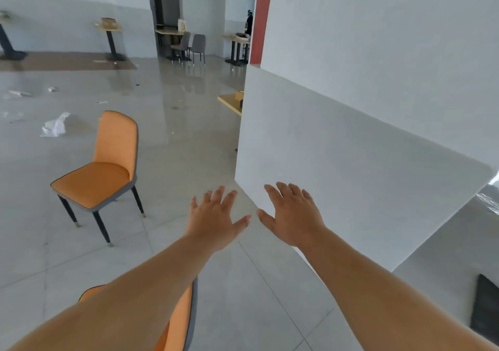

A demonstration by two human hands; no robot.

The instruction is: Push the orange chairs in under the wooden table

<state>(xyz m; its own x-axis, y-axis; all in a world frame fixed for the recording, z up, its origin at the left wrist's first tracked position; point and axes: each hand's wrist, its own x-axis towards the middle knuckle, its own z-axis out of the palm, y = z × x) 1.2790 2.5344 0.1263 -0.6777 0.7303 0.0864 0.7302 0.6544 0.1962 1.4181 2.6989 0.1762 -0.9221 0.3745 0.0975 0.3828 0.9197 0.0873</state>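
An orange chair (108,167) with dark legs stands alone on the tiled floor at the left, its seat facing left. A second orange chair (178,321) shows only its backrest at the bottom, mostly hidden under my left forearm. A corner of a wooden table (229,102) pokes out from behind the white wall, far beyond both chairs. My left hand (216,215) and my right hand (291,213) are stretched out in front of me, palms down, fingers spread, holding nothing and touching neither chair.
A big white wall block (351,148) fills the right side, close to my right hand. Crumpled paper (55,126) litters the floor at the left. Grey chairs (193,45) and small tables stand far back. A dark object (484,307) sits at the lower right.
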